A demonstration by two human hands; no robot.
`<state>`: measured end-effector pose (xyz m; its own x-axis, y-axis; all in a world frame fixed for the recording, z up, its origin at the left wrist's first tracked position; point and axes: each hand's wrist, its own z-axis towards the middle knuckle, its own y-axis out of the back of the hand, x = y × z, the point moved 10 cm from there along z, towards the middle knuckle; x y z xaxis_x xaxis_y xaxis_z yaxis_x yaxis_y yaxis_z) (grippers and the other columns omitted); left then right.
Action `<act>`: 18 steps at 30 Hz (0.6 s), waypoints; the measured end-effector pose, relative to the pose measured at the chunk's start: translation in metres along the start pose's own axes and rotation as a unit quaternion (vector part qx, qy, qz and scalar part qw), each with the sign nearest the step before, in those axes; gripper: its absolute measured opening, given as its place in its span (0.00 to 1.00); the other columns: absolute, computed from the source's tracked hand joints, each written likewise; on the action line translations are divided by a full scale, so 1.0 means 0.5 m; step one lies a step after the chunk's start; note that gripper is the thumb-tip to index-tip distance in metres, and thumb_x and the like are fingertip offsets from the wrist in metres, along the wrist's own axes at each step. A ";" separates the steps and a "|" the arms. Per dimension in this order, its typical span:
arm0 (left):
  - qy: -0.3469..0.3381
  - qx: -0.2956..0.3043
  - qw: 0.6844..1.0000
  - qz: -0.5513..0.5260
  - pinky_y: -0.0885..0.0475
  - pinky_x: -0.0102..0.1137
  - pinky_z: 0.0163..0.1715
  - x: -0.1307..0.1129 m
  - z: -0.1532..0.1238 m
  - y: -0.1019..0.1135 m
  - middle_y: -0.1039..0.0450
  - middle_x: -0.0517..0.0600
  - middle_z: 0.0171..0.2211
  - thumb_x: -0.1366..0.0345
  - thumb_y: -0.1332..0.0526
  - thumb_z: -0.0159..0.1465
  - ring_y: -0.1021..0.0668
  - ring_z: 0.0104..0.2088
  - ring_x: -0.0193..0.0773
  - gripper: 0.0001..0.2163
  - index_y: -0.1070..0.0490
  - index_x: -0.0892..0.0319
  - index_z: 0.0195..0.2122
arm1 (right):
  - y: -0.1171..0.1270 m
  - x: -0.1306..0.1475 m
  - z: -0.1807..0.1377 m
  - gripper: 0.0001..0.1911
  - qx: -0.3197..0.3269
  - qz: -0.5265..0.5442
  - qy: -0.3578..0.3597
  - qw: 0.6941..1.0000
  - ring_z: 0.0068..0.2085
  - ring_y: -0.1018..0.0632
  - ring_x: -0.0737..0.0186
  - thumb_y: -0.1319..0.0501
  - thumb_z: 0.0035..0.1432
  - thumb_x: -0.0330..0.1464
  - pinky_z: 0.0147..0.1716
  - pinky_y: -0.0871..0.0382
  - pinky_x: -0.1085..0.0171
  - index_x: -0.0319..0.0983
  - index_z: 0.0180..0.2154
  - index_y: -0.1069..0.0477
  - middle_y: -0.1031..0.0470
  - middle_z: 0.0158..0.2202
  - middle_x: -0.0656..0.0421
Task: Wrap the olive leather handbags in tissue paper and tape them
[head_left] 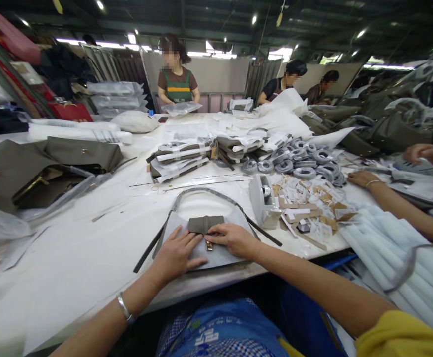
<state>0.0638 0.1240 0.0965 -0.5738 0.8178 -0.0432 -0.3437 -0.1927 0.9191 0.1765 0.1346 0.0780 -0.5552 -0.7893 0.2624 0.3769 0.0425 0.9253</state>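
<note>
Flat on the table in front of me lies a handbag (219,259), its body covered by a whitish sheet and its handle (205,190) arched away from me. A grey-brown flap (201,224) crosses its top middle, with a shiny metal clasp (209,245) below. My left hand (177,253) rests on the bag's left side, fingers spread, fingertips by the flap. With fingers bent together, my right hand (236,240) pinches the flap's strap just above the clasp. Dark strap ends stick out on both sides of the bag.
Beyond the bag are stacked wrapped bags (181,158), coiled wrapped straps (305,161) and a pile of tags (309,198). A white box (263,201) stands right. Large grey-brown bags (52,168) lie left. A co-worker's hand (363,178) reaches in right; other people work across the table.
</note>
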 end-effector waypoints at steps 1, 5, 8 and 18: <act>-0.005 -0.033 0.999 0.015 0.33 0.48 0.58 -0.007 -0.006 0.014 0.22 0.57 0.48 0.49 0.40 0.66 0.22 0.49 0.48 0.24 0.30 0.60 0.56 | -0.002 0.002 0.000 0.22 0.003 -0.009 0.003 1.000 0.47 0.26 0.60 0.48 0.68 0.26 0.47 0.32 0.62 0.47 0.60 0.32 0.28 0.54 0.53; -0.100 -0.035 0.994 0.004 0.27 0.38 0.54 -0.073 -0.016 0.026 0.25 0.55 0.54 0.66 0.44 0.70 0.23 0.53 0.42 0.17 0.34 0.61 0.59 | -0.008 0.004 -0.002 0.21 0.008 -0.020 0.013 1.000 0.46 0.26 0.60 0.47 0.67 0.26 0.47 0.33 0.61 0.44 0.59 0.31 0.29 0.55 0.52; -0.115 0.020 0.993 -0.037 0.26 0.37 0.54 -0.104 -0.015 0.015 0.25 0.54 0.54 0.67 0.48 0.71 0.23 0.54 0.41 0.15 0.33 0.62 0.58 | -0.011 0.005 0.000 0.20 0.025 -0.021 0.007 0.999 0.47 0.26 0.60 0.47 0.67 0.27 0.47 0.33 0.63 0.42 0.58 0.31 0.29 0.55 0.53; -0.125 -0.022 0.992 -0.001 0.29 0.33 0.57 -0.095 -0.041 0.000 0.28 0.52 0.58 0.61 0.44 0.69 0.24 0.56 0.40 0.22 0.37 0.61 0.62 | -0.022 0.017 0.060 0.08 0.138 0.006 0.038 0.990 0.42 0.25 0.65 0.42 0.65 0.27 0.37 0.36 0.69 0.40 0.43 0.25 0.25 0.47 0.60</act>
<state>0.0758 0.0740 0.0907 -0.3728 0.9260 0.0593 -0.3794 -0.2105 0.9010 0.1455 0.1456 0.0781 -0.4903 -0.8311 0.2624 0.1606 0.2098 0.9645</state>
